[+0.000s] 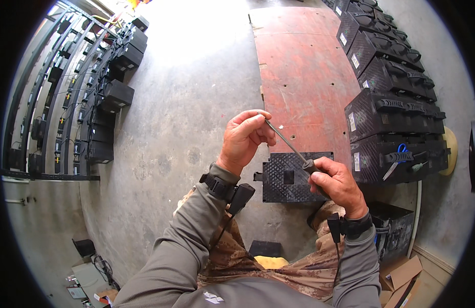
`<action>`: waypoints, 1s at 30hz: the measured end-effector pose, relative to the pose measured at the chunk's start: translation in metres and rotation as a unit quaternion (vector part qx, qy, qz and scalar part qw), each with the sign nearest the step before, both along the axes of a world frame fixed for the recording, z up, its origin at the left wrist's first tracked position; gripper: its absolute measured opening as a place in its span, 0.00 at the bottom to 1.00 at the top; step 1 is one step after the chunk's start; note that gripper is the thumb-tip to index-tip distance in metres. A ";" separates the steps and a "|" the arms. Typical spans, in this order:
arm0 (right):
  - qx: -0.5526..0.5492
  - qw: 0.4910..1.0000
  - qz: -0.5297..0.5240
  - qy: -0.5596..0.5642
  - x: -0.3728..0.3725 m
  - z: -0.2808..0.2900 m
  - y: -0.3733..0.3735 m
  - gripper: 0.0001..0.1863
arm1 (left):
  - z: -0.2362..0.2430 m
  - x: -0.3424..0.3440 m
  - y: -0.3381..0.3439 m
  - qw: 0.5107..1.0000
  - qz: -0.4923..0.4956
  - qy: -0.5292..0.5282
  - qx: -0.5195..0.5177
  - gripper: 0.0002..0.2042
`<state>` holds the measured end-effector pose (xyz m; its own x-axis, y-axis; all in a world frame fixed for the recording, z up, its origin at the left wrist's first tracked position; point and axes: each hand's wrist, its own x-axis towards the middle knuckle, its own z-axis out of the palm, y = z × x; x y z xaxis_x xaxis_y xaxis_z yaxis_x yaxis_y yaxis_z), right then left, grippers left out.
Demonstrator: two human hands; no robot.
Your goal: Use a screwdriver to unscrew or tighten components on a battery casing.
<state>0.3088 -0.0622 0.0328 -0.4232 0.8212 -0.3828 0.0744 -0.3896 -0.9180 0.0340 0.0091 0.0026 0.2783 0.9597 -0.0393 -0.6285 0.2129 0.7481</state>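
Observation:
A long thin screwdriver (287,139) slants between my two hands. My right hand (341,186) is wrapped round its dark handle. At the far end of the shaft, the thumb and fingers of my left hand (243,137) are pinched together at the tip. Whether a small part such as a screw is also between those fingers is hidden. Below the screwdriver, in front of my knees, lies a black textured box (278,177) with a square recess in its top. My right forearm and hand cover part of its right side.
Black handled cases (371,120) line the right, with blue-handled scissors (396,160) and another screwdriver (418,167) on the nearest. A reddish board (304,72) lies on the concrete floor ahead. Left stands a metal rack (68,97) of black units. Cardboard (404,274) is at lower right.

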 end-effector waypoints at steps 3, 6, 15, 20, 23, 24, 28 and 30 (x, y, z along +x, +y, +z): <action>-0.018 1.000 0.010 -0.005 -0.001 0.008 0.001 0.11 | 0.002 0.000 0.000 1.000 -0.005 -0.002 -0.001 0.11; -0.065 0.998 -0.015 0.001 -0.004 0.013 0.000 0.11 | 0.000 0.001 0.000 1.000 0.006 0.009 0.003 0.11; 0.046 0.997 -0.047 -0.040 0.007 -0.006 0.001 0.19 | -0.002 0.004 0.001 0.998 0.051 0.019 -0.014 0.11; -0.012 0.998 -0.063 0.020 0.005 -0.002 0.001 0.16 | -0.001 0.002 0.002 0.998 0.050 0.021 -0.023 0.11; 0.008 0.998 -0.059 0.014 0.005 0.002 0.002 0.16 | -0.002 0.000 0.001 0.998 0.057 0.030 -0.013 0.11; 0.007 0.999 -0.051 0.006 0.005 0.004 0.002 0.17 | -0.001 0.001 0.001 0.997 0.062 0.031 -0.017 0.11; 0.094 0.994 -0.049 -0.039 0.005 0.001 0.000 0.20 | -0.003 0.003 0.001 0.995 0.081 0.061 -0.011 0.10; 0.085 0.993 -0.077 -0.008 0.008 0.002 0.001 0.23 | -0.002 0.003 0.002 0.994 0.093 0.059 -0.018 0.10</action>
<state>0.3171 -0.0616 0.0352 -0.2827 0.9291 -0.2383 0.0410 -0.2366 -0.9708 0.0372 0.0112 0.0002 0.0882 0.9914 -0.0966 -0.5685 0.1298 0.8124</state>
